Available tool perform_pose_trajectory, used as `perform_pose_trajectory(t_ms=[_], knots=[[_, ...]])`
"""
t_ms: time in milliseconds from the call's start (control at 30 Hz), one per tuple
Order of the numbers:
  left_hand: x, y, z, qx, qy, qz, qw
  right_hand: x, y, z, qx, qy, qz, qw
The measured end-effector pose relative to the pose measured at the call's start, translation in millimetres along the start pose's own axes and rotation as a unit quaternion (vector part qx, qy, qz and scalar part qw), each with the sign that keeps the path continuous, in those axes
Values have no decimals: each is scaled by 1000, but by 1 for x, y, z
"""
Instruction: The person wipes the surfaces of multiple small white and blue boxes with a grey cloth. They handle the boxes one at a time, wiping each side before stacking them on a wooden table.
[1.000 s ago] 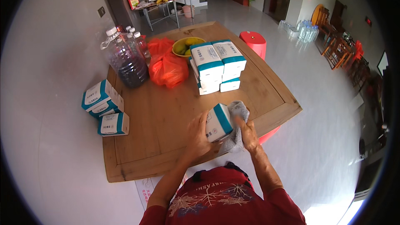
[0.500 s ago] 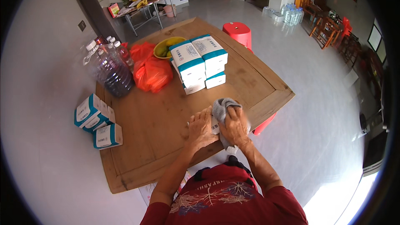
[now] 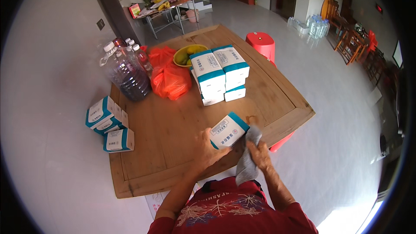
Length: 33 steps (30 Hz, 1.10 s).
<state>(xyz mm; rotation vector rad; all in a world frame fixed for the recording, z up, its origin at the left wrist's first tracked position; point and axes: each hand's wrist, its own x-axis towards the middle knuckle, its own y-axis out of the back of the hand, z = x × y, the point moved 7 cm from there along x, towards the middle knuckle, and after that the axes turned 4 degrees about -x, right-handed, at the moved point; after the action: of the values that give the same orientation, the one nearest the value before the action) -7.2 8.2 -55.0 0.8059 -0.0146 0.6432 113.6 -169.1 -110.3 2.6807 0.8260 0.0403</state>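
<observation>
Head view: white carton w/ teal end band (image 3: 228, 131), tilted, held above the near right part of the wooden table (image 3: 173, 125). Left hand (image 3: 206, 149) curled round its lower left side; right hand (image 3: 259, 152) closed on a grey cloth (image 3: 248, 160) pressed against the carton's right end. Near table edge just below the hands; bare tabletop ahead, up to the stack of like cartons (image 3: 219, 73). Three more cartons (image 3: 109, 123) lay at the left edge.

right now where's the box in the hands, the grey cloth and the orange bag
box (image 3: 228, 131), head view, on its white top face
grey cloth (image 3: 247, 167), head view, on its hanging middle
orange bag (image 3: 170, 80), head view, on its bulging front
</observation>
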Motion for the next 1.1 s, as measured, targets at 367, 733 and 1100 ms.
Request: perform_pose_trajectory(t_ms=[367,733,1100], knots=[[23,62,34,-277,38,186,942,7,5,-69,107,184,-56,976],[164,107,89,-171,143,220,950,81,87,-59,-142,296,67,942],[249,88,93,18,98,218,971,118,88,-7,-177,312,-50,932]])
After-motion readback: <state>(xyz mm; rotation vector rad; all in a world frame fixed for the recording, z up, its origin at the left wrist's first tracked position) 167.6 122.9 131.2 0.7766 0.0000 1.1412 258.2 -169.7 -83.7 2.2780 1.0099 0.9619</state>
